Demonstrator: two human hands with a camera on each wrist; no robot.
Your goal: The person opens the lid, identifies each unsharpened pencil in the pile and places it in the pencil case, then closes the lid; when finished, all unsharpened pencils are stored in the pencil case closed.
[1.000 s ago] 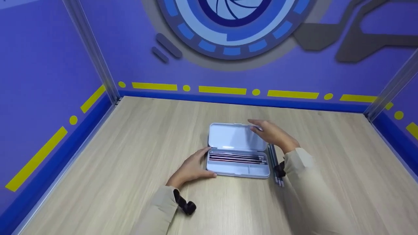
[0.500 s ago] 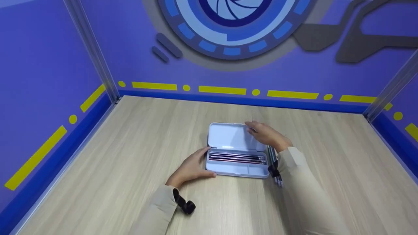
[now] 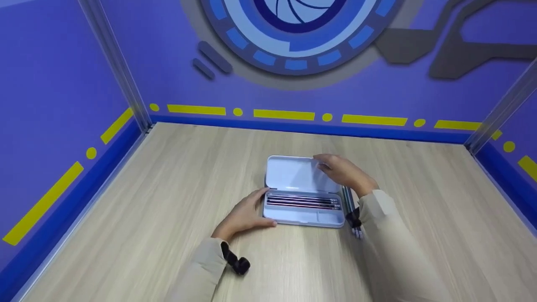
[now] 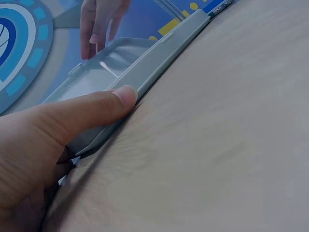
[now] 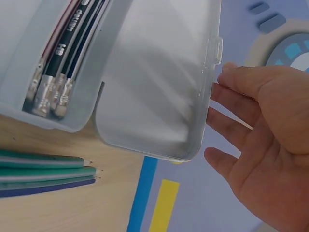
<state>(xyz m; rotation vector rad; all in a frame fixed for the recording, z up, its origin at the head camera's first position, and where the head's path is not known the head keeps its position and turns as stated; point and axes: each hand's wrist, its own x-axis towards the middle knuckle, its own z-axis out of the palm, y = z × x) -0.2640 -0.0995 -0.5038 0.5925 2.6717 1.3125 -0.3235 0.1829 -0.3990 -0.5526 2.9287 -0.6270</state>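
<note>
A pale blue-white pencil case (image 3: 293, 217) lies on the table with its hinged lid (image 3: 287, 173) raised away from me. Several pencils with eraser ends (image 5: 62, 84) fill its rear compartment; the front one shows bare. My left hand (image 3: 243, 214) grips the case's left end, thumb (image 4: 108, 106) along the front wall and fingers round the far side. At the lid's far edge, toward the right, is my right hand (image 3: 343, 171). Its extended fingers touch that edge from behind, the thumb near the clasp tab, as the right wrist view shows.
Several loose pencils (image 5: 48, 173) lie on the table just right of the case, partly hidden by the right wrist. Blue-purple panels (image 3: 293, 96) with yellow markings stand behind and at both sides of the wooden table (image 3: 176, 176).
My right hand has shifted slightly left along the lid's far edge, its fingers now at that edge. The left hand and the case have stayed in place.
</note>
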